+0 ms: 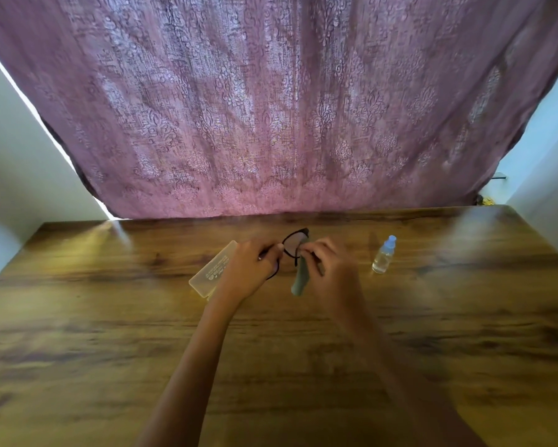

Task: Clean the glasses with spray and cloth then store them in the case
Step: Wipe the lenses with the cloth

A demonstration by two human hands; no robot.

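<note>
While above the table (pixel 110 317), left fingers (pixel 269 251) tight round glasses (pixel 294 241); right fingers (pixel 313 251) tight round cloth (pixel 300 280)

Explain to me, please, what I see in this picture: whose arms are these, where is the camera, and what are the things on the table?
There is no machine here. The single picture comes from a camera worn on a person's head, looking forward and down, so the two bare arms are that person's own. The left hand holds a pair of dark-framed glasses over a wooden table. The right hand pinches a grey cloth against the glasses, and the rest of the cloth hangs down. On the table, a pale case lies partly hidden behind the left hand. A small clear spray bottle with a blue cap stands to the right, untouched. A purple curtain hangs behind the table.
</note>
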